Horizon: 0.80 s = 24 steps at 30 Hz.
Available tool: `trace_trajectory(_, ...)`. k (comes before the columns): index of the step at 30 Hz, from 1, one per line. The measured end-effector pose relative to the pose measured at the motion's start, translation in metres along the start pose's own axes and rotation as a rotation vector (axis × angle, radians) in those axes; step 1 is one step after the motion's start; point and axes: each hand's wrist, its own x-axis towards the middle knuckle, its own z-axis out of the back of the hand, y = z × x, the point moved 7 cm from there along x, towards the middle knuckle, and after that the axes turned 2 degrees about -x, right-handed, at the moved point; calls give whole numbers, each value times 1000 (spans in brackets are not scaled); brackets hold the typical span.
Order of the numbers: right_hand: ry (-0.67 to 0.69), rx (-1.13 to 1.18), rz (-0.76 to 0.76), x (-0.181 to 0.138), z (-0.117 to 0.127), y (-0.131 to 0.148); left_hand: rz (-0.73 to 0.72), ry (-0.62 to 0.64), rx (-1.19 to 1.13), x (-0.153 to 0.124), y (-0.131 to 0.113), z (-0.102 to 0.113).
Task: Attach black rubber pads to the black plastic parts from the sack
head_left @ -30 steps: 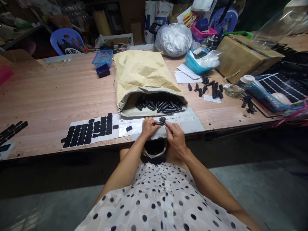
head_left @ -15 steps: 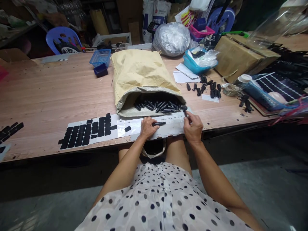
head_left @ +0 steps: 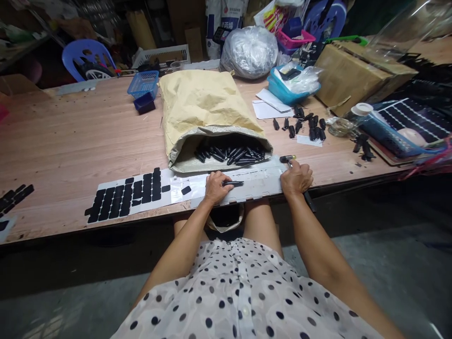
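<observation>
My left hand (head_left: 216,186) rests on the white strip (head_left: 263,180) at the table's near edge, fingers closed on a thin black rod-like part (head_left: 233,183). My right hand (head_left: 295,178) is further right at the table edge, closed round a dark slender tool (head_left: 308,198) whose tip reaches a small black piece (head_left: 286,159). Behind both hands lies a brown paper sack (head_left: 203,109), its open mouth full of several black elongated parts (head_left: 229,154).
A white sheet of black rectangular stickers (head_left: 130,194) lies to the left. Loose black parts (head_left: 304,126), papers (head_left: 270,104), a blue tray (head_left: 287,87), a cardboard box (head_left: 356,73) and a blue basket (head_left: 144,84) sit further back. A bag (head_left: 226,217) hangs under the table edge.
My right hand has left the left hand and moved right along the table edge, now holding a dark tool. The left hand stays on the strip with the black part.
</observation>
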Motion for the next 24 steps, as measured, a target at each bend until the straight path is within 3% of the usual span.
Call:
trace_trajectory(11, -110, -16, 73, 1, -7, 1, -52, 52, -12, -5, -3, 1)
trace_trajectory(18, -60, 1, 59, 1, -9, 2, -328, 176, 59, -75, -6, -6)
trace_trajectory(21, -42, 11, 50, 1, -9, 3, -331, 135, 140, -97, 2, -10)
trace_trajectory(24, -45, 24, 55, 0, -7, 4, -312, 61, 163, -102, 2, -8)
